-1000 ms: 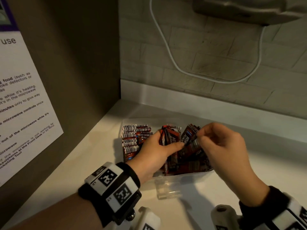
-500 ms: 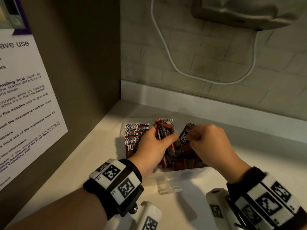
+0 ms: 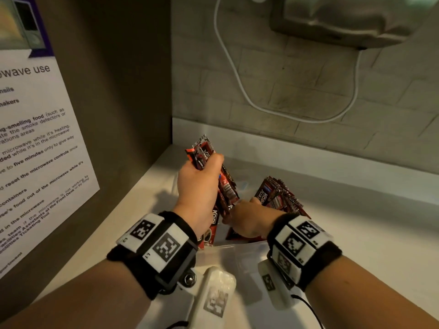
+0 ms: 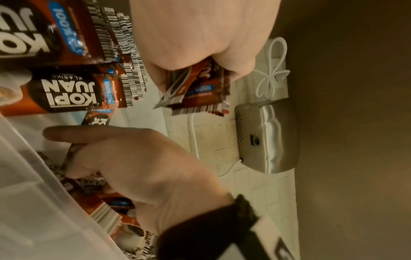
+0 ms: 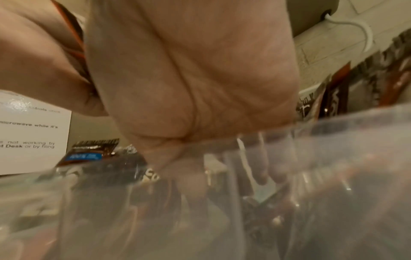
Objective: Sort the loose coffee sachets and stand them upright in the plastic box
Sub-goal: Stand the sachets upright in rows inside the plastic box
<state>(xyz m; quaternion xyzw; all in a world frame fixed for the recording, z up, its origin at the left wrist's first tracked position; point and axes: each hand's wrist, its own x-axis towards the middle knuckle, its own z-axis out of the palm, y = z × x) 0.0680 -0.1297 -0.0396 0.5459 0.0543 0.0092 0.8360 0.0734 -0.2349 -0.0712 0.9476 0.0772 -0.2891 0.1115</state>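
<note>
a person's left hand (image 3: 198, 186) clenches a bundle of coffee sachets (image 3: 202, 151) fanning above its fingers, while the right hand (image 3: 249, 222) reaches into the plastic box (image 5: 333, 123), its grip impossible to tell.

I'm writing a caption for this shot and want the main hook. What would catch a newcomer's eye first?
The left hand lifted over the plastic box, gripping a bundle of red-and-black coffee sachets. Beside it, the right hand reaches down among the sachets in the box. On the left wall hangs a microwave notice.
</note>
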